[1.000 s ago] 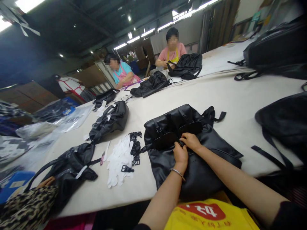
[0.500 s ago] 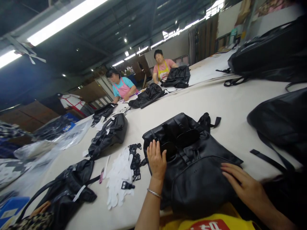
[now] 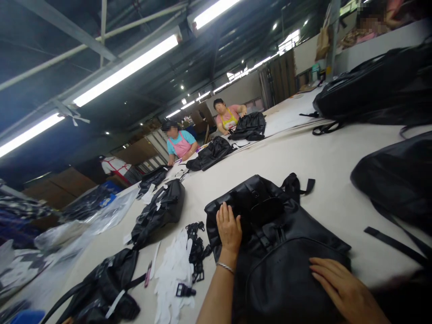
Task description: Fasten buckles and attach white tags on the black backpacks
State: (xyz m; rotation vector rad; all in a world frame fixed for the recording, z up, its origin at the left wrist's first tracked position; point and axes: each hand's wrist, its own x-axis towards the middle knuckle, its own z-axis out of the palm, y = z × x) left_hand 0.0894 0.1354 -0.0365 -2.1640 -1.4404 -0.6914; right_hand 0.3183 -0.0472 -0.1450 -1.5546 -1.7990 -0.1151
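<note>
black faux-leather backpack point(image 3: 283, 252), soft and glossy with a flap, strap loops and a buckled front, lying flat at the near edge of the pale cloth-covered bench point(image 3: 324, 162); left hand point(image 3: 228, 227) rests flat with fingers spread on the backpack's upper flap, right hand point(image 3: 340, 288) lies palm-down and unclenched on its lower front panel, neither gripping. left of the backpack lie white fabric pieces point(image 3: 172, 274) and loose black plastic buckles point(image 3: 195, 252). risk, as judged: the slick body overhangs the near edge and could slide off if pressure eases.
</note>
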